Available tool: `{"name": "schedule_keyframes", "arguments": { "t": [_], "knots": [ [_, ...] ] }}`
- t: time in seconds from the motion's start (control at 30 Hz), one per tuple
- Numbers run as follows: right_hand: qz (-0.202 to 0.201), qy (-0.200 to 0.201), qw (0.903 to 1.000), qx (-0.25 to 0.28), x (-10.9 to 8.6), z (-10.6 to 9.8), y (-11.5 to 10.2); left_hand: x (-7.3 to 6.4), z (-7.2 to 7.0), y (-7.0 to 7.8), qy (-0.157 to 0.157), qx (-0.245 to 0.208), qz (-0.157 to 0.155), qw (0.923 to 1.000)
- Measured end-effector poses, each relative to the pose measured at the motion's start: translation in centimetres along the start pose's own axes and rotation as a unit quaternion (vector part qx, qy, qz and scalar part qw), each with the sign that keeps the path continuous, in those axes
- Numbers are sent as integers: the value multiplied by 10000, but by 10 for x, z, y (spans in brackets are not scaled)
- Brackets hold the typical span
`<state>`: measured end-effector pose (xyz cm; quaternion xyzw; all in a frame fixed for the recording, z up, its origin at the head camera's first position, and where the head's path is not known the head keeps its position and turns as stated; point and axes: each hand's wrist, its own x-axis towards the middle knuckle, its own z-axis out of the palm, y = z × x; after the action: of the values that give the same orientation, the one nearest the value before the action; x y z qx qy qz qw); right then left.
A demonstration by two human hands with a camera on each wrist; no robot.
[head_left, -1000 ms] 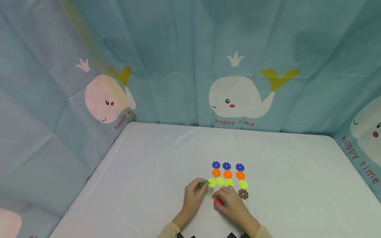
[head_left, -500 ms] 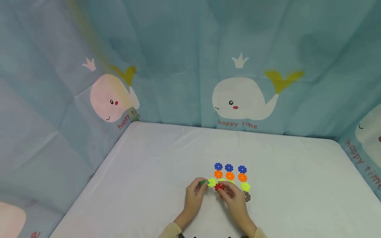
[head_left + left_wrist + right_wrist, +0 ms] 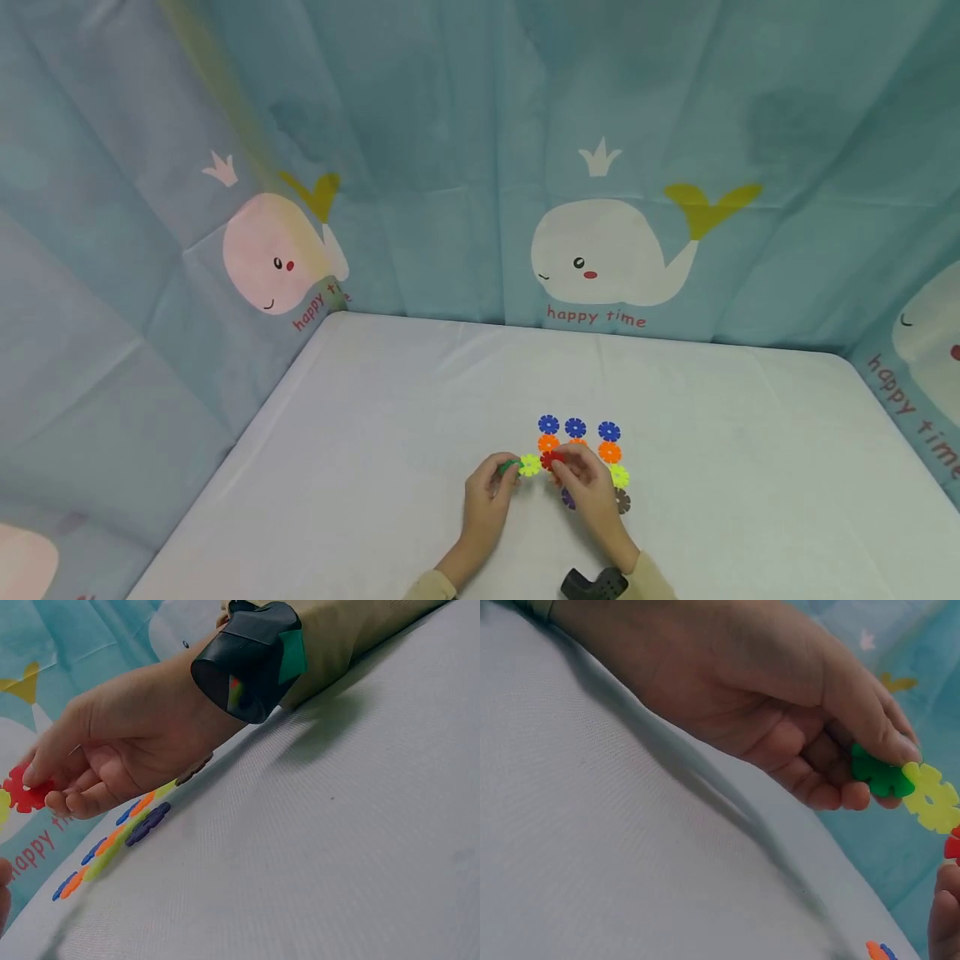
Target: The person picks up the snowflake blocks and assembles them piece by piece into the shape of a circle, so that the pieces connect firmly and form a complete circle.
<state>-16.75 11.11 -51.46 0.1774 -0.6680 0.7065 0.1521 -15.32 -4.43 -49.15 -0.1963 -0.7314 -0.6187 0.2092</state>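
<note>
This looks like a play corner. Blue cloth [image 3: 450,150] with smiling whales [image 3: 596,242], little crowns [image 3: 598,163] and the words "happy time" hangs around a white desk [image 3: 390,400]. Bright flower-shaped toys [image 3: 604,452] lie there.

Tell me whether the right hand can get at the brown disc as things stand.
Probably not before letting go: the right hand pinches the red disc, though the brown disc lies close beside that hand, partly hidden in the head view.
</note>
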Motion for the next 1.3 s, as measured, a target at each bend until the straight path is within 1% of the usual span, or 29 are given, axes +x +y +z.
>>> {"name": "schedule_keyframes", "arguments": {
  "t": [0.07, 0.13, 0.2, 0.27, 0.33, 0.43, 0.53, 0.63, 0.7, 0.83, 0.93, 1.03, 1.1, 1.17, 1.23, 1.3],
  "knots": [
    [-61, -87, 9998, 174, -1, -3, 7, 0, 0, 0, 20, 4, 25, 10000],
    [-78, -115, 9995, 269, -2, -5, 10, 0, 1, 0, 22, 6, 74, 10000],
    [52, -106, 9995, 298, -2, -6, 10, 0, 2, 0, -19, 19, 141, 9999],
    [222, -94, 9991, 349, -2, -8, 8, 0, 2, 0, -64, 8, 113, 9999],
    [414, -94, 9985, 358, -3, -9, 6, 0, 2, 0, -99, 33, 172, 9998],
    [568, -124, 9975, 391, -3, -10, 5, 0, 3, 0, -114, 35, 228, 9997],
    [725, -181, 9965, 384, -2, -10, 4, 0, 3, -1, -143, 56, 390, 9991],
    [789, -274, 9957, 405, -3, -10, 5, -1, 3, 0, -190, 43, 326, 9993],
    [728, -357, 9957, 454, -3, -11, 6, -1, 3, 0, -234, 62, 285, 9993],
    [614, -557, 9938, 737, -3, -12, 8, -3, 0, 1, -266, -67, -9, 9996],
    [679, -725, 9901, 993, -4, -12, 10, -4, -4, 0, -287, -237, -209, 9991],
    [796, -850, 9859, 1202, -4, -11, 10, -4, -7, -1, -350, -322, -254, 9985],
    [823, -903, 9843, 1272, -5, -10, 10, -4, -9, -2, -377, -322, -198, 9986],
    [750, -894, 9860, 1191, -4, -9, 10, -3, -10, -3, -445, -415, -167, 9980],
    [683, -774, 9890, 1062, -3, -8, 9, -1, -9, -4, -588, -665, -181, 9959],
    [637, -663, 9913, 943, -2, -8, 9, 1, -7, -4, -746, -971, -327, 9919]
  ]
}}
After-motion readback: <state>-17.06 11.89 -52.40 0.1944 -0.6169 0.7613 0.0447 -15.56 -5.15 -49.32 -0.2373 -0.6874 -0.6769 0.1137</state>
